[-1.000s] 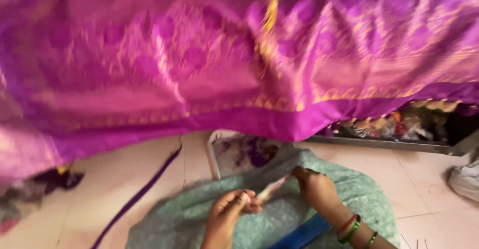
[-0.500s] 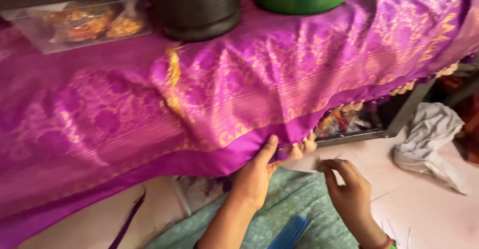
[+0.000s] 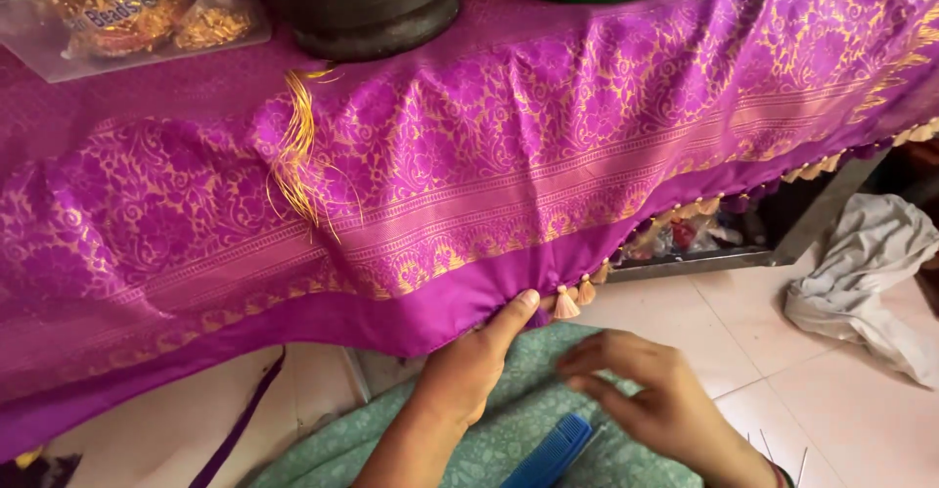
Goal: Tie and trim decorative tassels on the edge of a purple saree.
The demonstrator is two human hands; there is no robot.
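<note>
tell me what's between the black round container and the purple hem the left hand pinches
In the head view, a loose bunch of gold threads lies on the purple-and-gold fabric there.

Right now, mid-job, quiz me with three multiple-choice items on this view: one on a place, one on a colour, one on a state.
1. Where does the blue comb lie?
A. on the green patterned cloth between the hands
B. on the tiled floor by the grey rag
C. on top of the draped table

2. What colour are the small tassels along the purple silk cloth border?
A. silver
B. gold
C. red

3. What is the left hand doing?
A. resting flat on the floor
B. gripping the comb
C. pinching the purple border beside a tassel

Answers: 1 A, the comb rests on the green cloth below the right hand. 2 B, they match the gold weave. 3 C, its thumb presses the hem.
</note>
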